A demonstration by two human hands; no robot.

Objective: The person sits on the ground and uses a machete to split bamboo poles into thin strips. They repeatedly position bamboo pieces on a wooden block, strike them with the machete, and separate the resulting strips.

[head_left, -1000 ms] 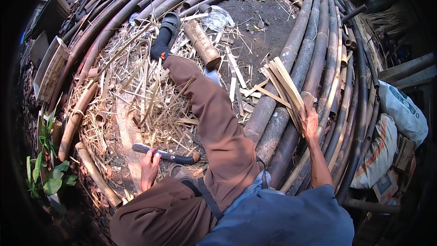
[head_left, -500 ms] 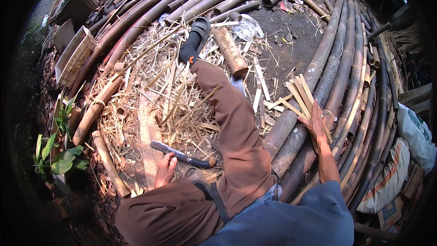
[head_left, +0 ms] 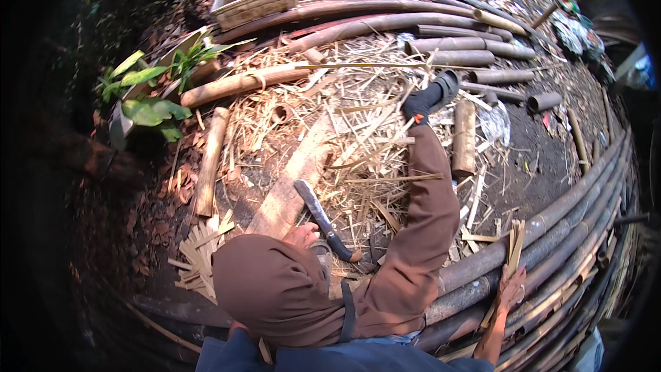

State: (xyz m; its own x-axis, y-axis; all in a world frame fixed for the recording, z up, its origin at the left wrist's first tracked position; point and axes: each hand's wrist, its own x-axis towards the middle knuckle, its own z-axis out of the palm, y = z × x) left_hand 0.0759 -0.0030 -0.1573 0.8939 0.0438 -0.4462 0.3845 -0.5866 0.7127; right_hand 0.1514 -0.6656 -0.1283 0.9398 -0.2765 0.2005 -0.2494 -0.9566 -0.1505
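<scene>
Gripping pale split-bamboo slats (head_left: pixel 516 244), straight, thin, fibrous: right hand (head_left: pixel 511 289), fingers closed round bundle, over smooth grey-brown bamboo poles (head_left: pixel 478 265). Left hand (head_left: pixel 301 235), partly behind brown-clothed knee (head_left: pixel 265 275), fingers half-curled beside machete (head_left: pixel 321 215); can't tell if holding it. Worn grey blade, dark handle, rounded tan butt.

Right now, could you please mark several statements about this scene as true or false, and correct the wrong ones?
1. The right hand holds thin strips. True.
2. The pale box is farther from the person than the green plant. True.
3. The knife is inside that box. False: it is beside the left hand.
4. The outstretched foot wears a white boot. False: it wears a dark sandal.
</scene>
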